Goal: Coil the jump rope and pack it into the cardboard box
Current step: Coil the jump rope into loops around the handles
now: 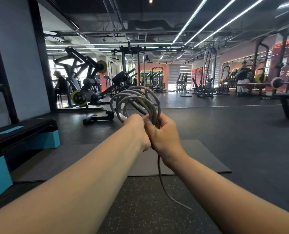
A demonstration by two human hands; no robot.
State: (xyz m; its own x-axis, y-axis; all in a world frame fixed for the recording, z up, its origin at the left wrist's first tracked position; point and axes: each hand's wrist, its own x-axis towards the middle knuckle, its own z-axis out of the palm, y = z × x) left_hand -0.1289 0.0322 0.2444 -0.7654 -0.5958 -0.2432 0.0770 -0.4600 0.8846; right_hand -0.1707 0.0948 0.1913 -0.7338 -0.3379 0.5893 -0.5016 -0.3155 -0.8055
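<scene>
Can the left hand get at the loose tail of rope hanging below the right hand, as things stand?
Probably not right away: the left hand is shut on the jump rope coils beside the right hand. The loose tail hangs unobstructed, so releasing that grip would free the way.

I have one wide head view, looking forward over the close-up hands and out across the gym floor (224,132).

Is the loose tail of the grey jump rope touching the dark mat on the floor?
Cannot tell. In the head view the loose tail hangs from the right hand over the dark mat, but contact isn't plainly visible.
</scene>
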